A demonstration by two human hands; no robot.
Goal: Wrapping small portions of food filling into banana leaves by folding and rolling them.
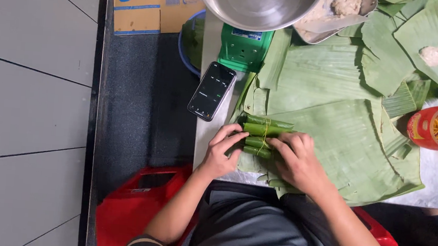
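Several green banana-leaf rolls (263, 130) lie side by side at the near edge of the table, bound across by a thin yellowish band. My left hand (222, 153) presses its fingers against the left ends of the nearer rolls. My right hand (296, 160) covers their right part, fingers curled over them. Both hands hold the bundle on a large flat banana leaf (333, 124).
A dark phone (211, 90) lies left of the bundle. Behind stand a green scale (244, 48) with a steel bowl (254, 3), a tray of pale filling (337, 10), and leaf pieces with filling (431, 55). A red-lidded tub (437, 128) sits at the right. Red stool (137, 205) below.
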